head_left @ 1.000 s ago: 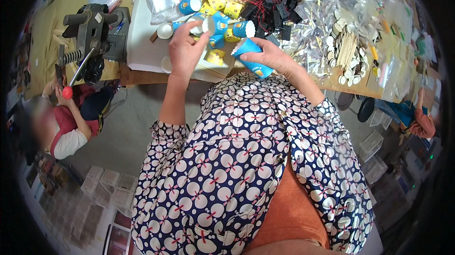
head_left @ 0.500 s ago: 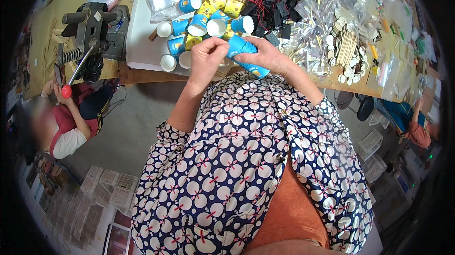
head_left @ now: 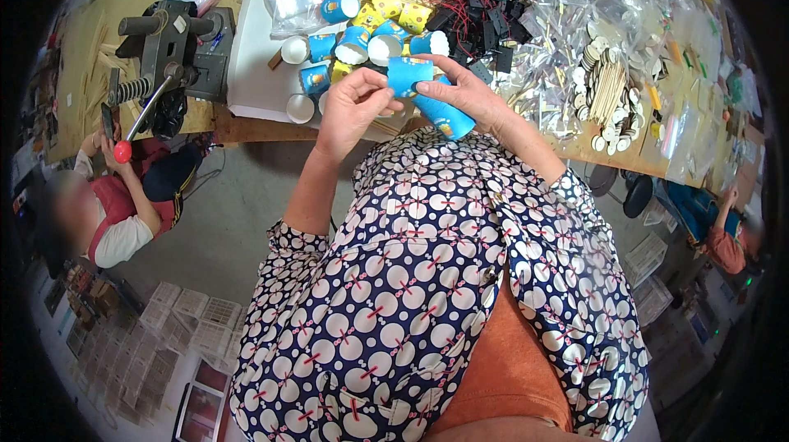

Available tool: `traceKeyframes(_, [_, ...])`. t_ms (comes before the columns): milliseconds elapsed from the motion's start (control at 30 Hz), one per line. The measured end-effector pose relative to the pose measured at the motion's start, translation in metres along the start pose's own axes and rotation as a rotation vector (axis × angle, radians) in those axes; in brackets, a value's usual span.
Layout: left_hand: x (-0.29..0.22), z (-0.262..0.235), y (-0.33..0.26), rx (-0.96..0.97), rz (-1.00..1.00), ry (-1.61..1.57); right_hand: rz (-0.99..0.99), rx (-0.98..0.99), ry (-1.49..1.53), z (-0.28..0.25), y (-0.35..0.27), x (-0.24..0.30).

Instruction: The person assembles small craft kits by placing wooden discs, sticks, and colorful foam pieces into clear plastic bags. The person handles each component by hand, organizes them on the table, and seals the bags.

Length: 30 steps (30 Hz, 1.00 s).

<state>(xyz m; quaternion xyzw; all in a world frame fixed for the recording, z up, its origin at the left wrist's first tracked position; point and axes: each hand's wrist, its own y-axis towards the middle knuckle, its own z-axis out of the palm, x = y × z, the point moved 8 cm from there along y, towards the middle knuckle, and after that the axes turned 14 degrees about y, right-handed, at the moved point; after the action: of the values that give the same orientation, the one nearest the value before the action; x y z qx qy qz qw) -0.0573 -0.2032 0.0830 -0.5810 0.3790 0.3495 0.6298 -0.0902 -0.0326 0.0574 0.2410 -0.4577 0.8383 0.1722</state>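
Note:
In front of my body, above the table's near edge, my right hand is closed around small blue paper cups. One blue paper cup lies sideways between my two hands. Below it another blue cup, or nested cups, points down toward my shirt, held under the right thumb. The fingers of my left hand pinch at the left end of the upper cup. More blue cups with white insides lie just beyond, mixed with yellow patterned cups.
A white tray holds the loose cups. To its left stands a metal hand press with a red-knobbed lever. Black boxes with red wires, wooden sticks and white discs lie rightward. A person sits on each side.
The upper blue cup has separated from the lower one and turned level. My left hand has opened out slightly from its tighter pinch. The view has shifted a little.

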Motion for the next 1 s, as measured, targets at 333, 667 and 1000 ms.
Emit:
traceKeyframes(333, [0.001, 0.005, -0.001, 0.077, 0.006, 0.068, -0.078, 0.048, -0.030, 0.005, -0.003, 0.004])
traceKeyframes(667, [-0.012, -0.056, -0.006, -0.609, 0.294, 0.483, -0.152, -0.125, -0.122, -0.004, -0.001, 0.015])
traceKeyframes(1000, [-0.034, -0.111, -0.004, -0.734, 0.264, 0.684, -0.213, 0.038, -0.089, 0.013, 0.025, 0.045])
